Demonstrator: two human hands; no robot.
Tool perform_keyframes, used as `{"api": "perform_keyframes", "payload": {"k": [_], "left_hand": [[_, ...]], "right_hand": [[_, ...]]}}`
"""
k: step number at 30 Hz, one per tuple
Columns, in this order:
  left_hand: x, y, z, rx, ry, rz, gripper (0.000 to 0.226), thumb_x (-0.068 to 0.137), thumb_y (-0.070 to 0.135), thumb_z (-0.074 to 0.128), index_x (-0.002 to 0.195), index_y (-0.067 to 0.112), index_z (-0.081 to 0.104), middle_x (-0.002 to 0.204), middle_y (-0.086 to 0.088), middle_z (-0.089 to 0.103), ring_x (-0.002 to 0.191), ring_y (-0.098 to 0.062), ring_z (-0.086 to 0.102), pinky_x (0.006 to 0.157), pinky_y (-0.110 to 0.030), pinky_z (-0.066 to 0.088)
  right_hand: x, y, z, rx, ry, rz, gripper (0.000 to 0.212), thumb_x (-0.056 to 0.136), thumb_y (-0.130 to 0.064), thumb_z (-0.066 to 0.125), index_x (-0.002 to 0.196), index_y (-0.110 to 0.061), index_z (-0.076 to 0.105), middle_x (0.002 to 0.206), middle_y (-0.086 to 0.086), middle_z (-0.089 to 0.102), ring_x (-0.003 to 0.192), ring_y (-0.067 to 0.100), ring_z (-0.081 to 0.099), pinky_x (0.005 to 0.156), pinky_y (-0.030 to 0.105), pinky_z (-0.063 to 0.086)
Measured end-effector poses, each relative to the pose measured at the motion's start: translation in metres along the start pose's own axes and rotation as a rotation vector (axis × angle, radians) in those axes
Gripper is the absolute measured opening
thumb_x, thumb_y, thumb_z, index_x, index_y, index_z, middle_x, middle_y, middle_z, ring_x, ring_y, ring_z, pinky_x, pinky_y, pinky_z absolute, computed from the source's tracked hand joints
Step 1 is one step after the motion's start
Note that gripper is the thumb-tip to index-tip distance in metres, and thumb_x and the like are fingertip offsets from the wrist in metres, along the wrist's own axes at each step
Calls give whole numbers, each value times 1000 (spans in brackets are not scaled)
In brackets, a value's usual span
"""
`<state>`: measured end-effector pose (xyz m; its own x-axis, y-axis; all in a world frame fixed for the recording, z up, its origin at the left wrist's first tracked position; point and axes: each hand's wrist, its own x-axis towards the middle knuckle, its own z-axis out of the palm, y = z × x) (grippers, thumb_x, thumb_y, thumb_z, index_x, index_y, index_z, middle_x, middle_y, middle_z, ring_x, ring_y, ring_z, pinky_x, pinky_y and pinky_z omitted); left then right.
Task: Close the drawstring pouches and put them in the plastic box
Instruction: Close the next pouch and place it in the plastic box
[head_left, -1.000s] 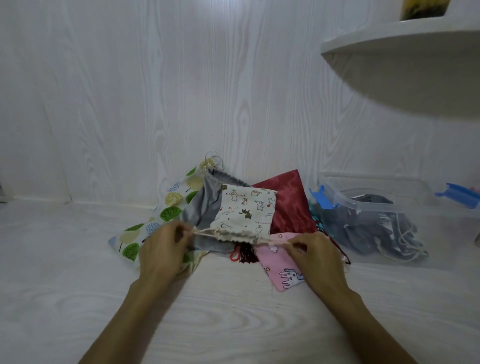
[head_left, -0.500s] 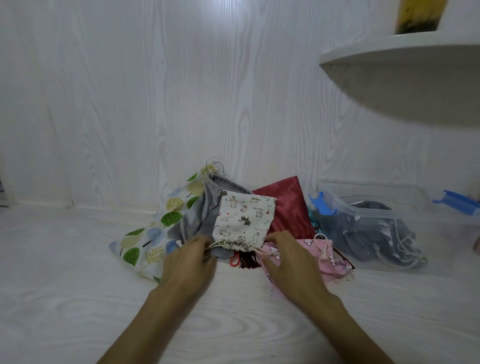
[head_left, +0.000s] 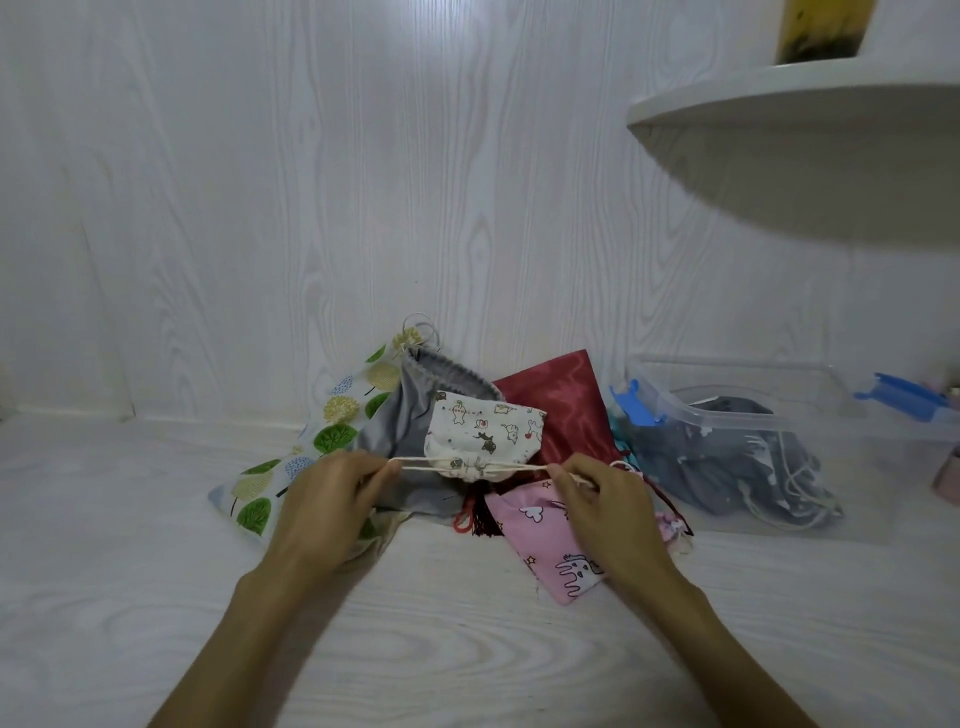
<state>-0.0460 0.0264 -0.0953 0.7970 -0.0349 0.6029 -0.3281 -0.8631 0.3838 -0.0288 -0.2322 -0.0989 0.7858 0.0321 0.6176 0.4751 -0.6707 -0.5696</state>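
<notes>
A small cream pouch with animal prints (head_left: 485, 434) hangs between my hands, its mouth gathered tight at the bottom. My left hand (head_left: 332, 506) pinches the left end of its cream drawstring (head_left: 415, 465). My right hand (head_left: 605, 506) pinches the right end, and the cord is stretched taut. Under it lie a grey pouch (head_left: 400, 431), a tree-print pouch (head_left: 291, 462), a dark red pouch (head_left: 563, 405) and a pink pouch (head_left: 540, 540). The clear plastic box (head_left: 810, 415) stands to the right with dark pouches inside.
A white wood-grain wall rises just behind the pile. A white shelf (head_left: 810, 140) juts out at the upper right above the box. Blue latches (head_left: 636, 405) sit on the box's ends. A small pinkish object (head_left: 948, 478) shows at the right edge.
My hands came together at the cream pouch's mouth, then moved apart again, pulling the cord taut. The pouch's mouth is now cinched much tighter than a second ago.
</notes>
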Motion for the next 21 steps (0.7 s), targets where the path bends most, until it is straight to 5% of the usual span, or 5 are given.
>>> {"api": "perform_keyframes", "payload": {"k": [6,12,13,17,21], "left_hand": [[-7,3,1,216,8,-60,22,88,28,60,67,22,65,64,6,56,63,-17,55,50,-29,38],[-9,33,1,154,81,-88,17,67,19,76,83,24,72,82,8,64,80,-14,56,56,-23,36],[-9,41,1,72,29,-119,2,70,24,72,70,25,71,68,13,61,68,-6,54,52,-21,33],[-12,50,15,-196,-545,-342,37,88,33,56,56,17,64,45,6,58,38,-1,48,48,-17,41],[-11,50,29,-437,-504,-487,34,95,24,48,65,16,59,54,3,59,47,-9,54,43,-18,37]], "right_hand": [[-2,2,4,52,-175,205,29,90,-29,58,62,-25,63,58,-12,58,55,-4,48,56,19,34],[-13,1,2,-195,-182,106,18,86,-44,59,74,-31,60,60,-13,56,58,2,52,57,22,43],[-14,-1,5,-240,-156,65,16,84,-47,59,80,-32,60,67,-15,57,63,1,53,60,24,46],[-13,-2,15,-427,20,-155,30,70,-56,69,84,-31,60,84,-16,54,72,6,51,62,24,43],[-12,-1,26,-609,117,-247,38,60,-57,75,78,-26,64,81,-9,54,78,14,46,68,27,24]]}}
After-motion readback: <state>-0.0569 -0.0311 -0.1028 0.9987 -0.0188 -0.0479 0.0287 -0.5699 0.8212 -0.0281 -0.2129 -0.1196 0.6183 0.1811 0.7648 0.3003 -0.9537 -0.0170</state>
